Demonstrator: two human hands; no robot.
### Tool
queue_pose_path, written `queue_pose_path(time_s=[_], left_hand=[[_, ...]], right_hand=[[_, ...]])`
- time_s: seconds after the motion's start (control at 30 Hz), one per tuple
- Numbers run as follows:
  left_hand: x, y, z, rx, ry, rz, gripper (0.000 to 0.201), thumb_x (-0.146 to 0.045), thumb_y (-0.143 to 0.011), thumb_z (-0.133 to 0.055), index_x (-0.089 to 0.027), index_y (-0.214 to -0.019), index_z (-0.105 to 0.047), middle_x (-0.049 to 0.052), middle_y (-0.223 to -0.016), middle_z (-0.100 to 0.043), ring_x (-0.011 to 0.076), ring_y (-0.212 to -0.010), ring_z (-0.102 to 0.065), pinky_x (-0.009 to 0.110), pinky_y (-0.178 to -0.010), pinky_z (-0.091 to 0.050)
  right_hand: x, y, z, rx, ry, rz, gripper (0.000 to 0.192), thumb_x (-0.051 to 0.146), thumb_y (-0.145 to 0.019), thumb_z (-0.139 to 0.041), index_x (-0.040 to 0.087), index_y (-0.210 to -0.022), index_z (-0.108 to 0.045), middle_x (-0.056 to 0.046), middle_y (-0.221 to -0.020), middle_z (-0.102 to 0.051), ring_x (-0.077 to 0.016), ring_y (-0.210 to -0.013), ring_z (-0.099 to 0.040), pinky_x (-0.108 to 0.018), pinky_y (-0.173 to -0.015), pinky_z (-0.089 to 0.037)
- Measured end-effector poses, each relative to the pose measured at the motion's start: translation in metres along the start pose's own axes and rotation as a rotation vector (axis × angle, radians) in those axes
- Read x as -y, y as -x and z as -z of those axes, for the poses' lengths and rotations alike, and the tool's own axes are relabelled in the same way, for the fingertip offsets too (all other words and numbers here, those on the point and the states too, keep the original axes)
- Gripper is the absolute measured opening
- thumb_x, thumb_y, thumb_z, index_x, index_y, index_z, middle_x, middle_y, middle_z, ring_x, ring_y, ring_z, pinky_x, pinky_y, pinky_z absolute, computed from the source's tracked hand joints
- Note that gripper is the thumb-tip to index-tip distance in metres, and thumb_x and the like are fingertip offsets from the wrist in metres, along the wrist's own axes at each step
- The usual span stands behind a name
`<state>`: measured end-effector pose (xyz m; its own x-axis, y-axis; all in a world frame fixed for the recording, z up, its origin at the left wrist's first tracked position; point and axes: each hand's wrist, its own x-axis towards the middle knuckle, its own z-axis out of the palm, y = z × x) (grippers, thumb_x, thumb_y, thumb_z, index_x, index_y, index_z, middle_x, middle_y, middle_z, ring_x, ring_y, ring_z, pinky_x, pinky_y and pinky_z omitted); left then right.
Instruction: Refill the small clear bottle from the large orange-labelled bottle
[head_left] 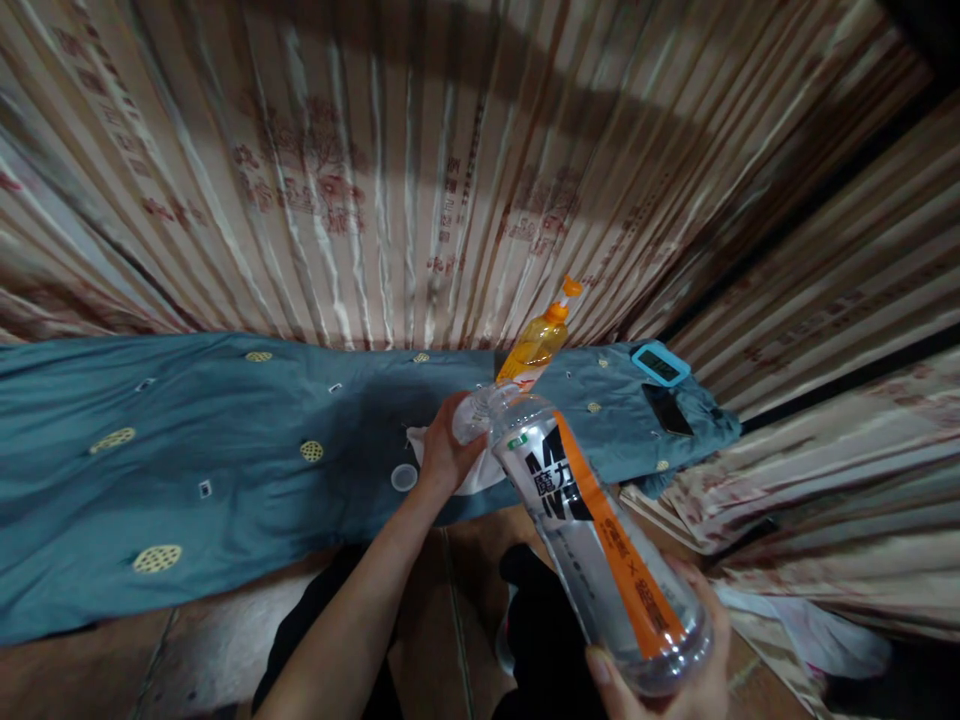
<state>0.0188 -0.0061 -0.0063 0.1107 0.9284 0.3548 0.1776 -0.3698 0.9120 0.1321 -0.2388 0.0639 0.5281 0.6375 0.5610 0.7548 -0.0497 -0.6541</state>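
Note:
My right hand is wrapped round the base of a large clear plastic bottle with a silver and orange label. The bottle is tilted, its neck pointing up and left, away from me. My left hand is closed round a small clear plastic container right at the bottle's mouth; its exact shape is hard to make out. Under the left hand lies a white cloth or tissue. Just left of that hand is a small round whitish lid or cup. Behind the bottle's mouth stands an orange pump bottle.
A blue-green patterned cloth covers the long low surface before me. At its right end lie a blue-framed digital device and a dark phone. Pleated curtains hang behind and to the right. Tiled floor shows below.

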Motion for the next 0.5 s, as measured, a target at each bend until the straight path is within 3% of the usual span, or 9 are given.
queue_pose_path(time_s=[0.5], left_hand=[[-0.008,-0.007,0.011,0.086,-0.030,0.018,0.051,-0.022,-0.063,-0.074,-0.017,-0.110,-0.056,0.006,-0.107,-0.068,0.0225,-0.098,-0.065,0.036,-0.089,-0.052]], right_hand=[[0.004,-0.002,-0.005,-0.010,-0.031,-0.044,0.074,0.060,-0.074,-0.064,0.015,-0.129,-0.042,-0.008,-0.106,-0.052,-0.0218,-0.094,-0.050,-0.031,-0.074,-0.041]])
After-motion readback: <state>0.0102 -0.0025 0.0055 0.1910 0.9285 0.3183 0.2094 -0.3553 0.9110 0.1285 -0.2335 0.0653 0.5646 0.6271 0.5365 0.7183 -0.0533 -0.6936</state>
